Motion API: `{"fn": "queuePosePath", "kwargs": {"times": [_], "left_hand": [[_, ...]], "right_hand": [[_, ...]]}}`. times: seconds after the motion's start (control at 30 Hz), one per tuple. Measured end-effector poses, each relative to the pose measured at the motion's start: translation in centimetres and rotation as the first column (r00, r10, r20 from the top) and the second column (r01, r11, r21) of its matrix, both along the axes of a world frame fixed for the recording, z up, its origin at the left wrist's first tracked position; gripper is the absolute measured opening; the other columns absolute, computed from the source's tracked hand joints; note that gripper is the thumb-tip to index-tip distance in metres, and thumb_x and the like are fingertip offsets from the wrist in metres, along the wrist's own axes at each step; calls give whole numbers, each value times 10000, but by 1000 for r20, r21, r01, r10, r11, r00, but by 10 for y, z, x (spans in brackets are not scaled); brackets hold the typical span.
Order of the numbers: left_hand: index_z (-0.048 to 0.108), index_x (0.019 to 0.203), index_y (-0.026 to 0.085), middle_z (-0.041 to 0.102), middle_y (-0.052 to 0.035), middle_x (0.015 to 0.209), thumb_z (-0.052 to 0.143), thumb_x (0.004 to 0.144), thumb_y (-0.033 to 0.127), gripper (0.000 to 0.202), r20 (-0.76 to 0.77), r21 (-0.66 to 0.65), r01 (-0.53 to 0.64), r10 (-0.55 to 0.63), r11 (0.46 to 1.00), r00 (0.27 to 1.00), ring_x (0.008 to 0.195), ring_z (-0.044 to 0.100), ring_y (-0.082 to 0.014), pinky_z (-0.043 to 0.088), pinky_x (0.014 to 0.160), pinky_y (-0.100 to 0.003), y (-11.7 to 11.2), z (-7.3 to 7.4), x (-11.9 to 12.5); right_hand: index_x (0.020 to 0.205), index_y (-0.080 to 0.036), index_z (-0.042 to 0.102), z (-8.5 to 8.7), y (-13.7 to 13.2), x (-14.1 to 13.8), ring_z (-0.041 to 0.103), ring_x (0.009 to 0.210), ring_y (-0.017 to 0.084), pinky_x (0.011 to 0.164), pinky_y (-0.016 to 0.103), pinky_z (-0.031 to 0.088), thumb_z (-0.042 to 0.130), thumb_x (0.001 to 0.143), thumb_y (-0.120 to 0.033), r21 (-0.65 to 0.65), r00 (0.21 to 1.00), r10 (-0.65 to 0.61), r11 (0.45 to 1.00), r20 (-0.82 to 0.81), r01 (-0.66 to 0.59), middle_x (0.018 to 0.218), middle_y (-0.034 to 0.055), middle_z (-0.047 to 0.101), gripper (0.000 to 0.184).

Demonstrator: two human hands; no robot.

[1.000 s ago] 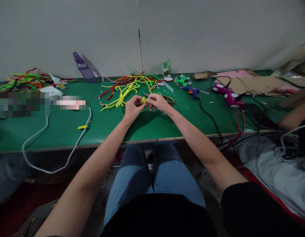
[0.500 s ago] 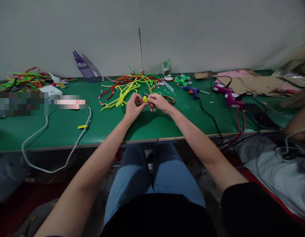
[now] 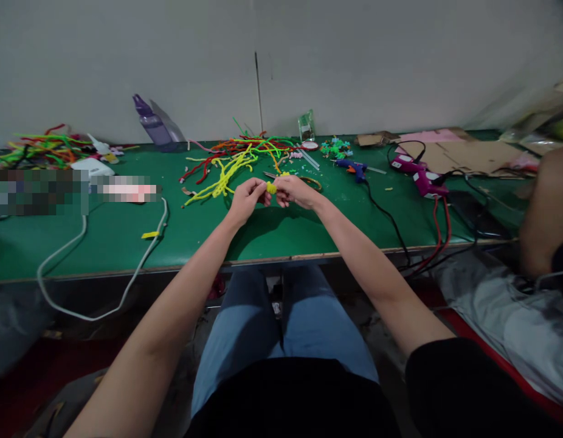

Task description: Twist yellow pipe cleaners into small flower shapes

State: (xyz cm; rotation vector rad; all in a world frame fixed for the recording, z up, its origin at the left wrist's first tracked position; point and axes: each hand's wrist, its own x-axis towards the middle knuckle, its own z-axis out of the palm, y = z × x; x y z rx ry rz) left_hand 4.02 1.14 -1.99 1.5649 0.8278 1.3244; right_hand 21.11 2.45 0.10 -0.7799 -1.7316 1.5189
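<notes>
I held the yellow fuzzy piece (image 3: pixel 272 188) above the green table (image 3: pixel 190 231), to the left of the blue glue gun (image 3: pixel 357 170) and a little nearer to me than it. My left hand (image 3: pixel 247 197), farther left from the glue gun, pinched one end between thumb and forefinger, while my right hand (image 3: pixel 298 190), on the side toward the glue gun, had its fingertips pressed together on the other end. A bit of yellow showed above my right fingers too, though I could not tell whether it belonged to the same piece. Scissors (image 3: pixel 269 175) lay left of the glue gun, partly hidden behind my right hand. Farther left of the gun spread the loose yellow stems (image 3: pixel 225 173), with red, orange and green ones among them. Small green pieces (image 3: pixel 337 148) sat just beyond the glue gun, and two magenta boxes (image 3: pixel 430 184) stood to its right, near another person's arm (image 3: pixel 543 213), well right of it.
</notes>
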Motion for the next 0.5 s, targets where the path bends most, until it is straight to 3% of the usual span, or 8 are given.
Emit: {"fn": "queuePosePath", "kwargs": {"times": [0.23, 0.5], "left_hand": [[593, 738, 174, 578, 17, 593, 670, 800, 432, 276, 76, -129, 122, -113, 984, 991, 496, 559, -84, 514, 521, -234, -4, 6, 0], [637, 734, 167, 616, 5, 576, 782, 684, 399, 278, 76, -104, 103, -95, 989, 993, 496, 578, -104, 516, 526, -253, -3, 4, 0]], "right_hand": [[670, -184, 441, 0, 0, 2, 500, 414, 85, 397, 187, 386, 478, 846, -201, -82, 997, 38, 996, -66, -44, 472, -67, 383, 181], [653, -179, 456, -1, 1, 3, 490, 428, 82, 393, 180, 379, 466, 846, -209, -54, 997, 68, 996, -18, -69, 477, -58, 380, 195]]}}
